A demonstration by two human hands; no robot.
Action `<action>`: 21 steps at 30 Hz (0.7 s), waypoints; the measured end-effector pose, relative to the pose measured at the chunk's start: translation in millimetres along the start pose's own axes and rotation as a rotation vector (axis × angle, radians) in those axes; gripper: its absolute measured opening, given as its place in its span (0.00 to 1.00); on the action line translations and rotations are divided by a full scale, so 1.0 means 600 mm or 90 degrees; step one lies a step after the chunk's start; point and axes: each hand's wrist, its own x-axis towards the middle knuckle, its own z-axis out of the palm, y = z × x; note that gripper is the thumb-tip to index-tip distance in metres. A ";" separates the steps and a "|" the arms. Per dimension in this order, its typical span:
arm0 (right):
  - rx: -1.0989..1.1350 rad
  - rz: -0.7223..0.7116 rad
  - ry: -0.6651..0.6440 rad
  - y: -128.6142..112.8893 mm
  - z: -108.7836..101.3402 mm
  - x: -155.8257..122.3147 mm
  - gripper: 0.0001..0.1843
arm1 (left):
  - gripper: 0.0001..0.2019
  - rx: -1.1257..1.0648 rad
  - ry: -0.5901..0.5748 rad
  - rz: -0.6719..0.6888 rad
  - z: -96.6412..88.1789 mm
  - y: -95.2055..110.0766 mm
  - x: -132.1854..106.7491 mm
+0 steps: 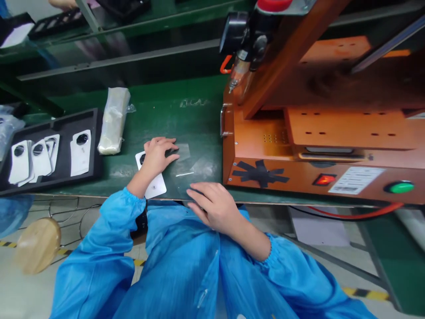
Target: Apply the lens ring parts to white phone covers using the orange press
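My left hand (156, 155) is over the green bench, its thumb and fingers apart. Its fingertips touch or hover at the left edge of a small clear film sheet (183, 151); I cannot tell which. Under that hand and wrist lies a white phone back cover (155, 187) with a dark round camera area, partly hidden. My right hand (217, 204) is at the bench's front edge, fingers stretched out and holding nothing visible. Between the hands a thin white strip (184, 174) shows on the bench surface.
A black tray (63, 180) at left holds several white phone back covers (41, 158). Beside it lies a plastic-wrapped bundle (114, 119). An orange press machine (255, 146) with lit red and green buttons stands at right. A wooden stool (39, 246) is below left.
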 end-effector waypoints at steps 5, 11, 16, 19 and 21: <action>-0.073 0.163 -0.082 0.016 0.019 0.103 0.20 | 0.16 -0.020 0.023 -0.007 0.003 0.022 -0.037; -0.049 0.252 -0.145 0.064 0.079 0.162 0.27 | 0.13 -0.082 0.041 -0.010 0.012 0.023 -0.045; -0.105 0.239 -0.155 0.071 0.079 0.154 0.18 | 0.05 -0.139 0.078 -0.032 0.021 0.013 -0.040; -0.139 0.198 -0.126 0.067 0.068 0.143 0.16 | 0.04 -0.120 0.078 -0.016 0.018 0.007 -0.036; -0.138 0.178 -0.097 0.065 0.063 0.138 0.16 | 0.04 -0.110 0.074 -0.002 0.015 0.006 -0.035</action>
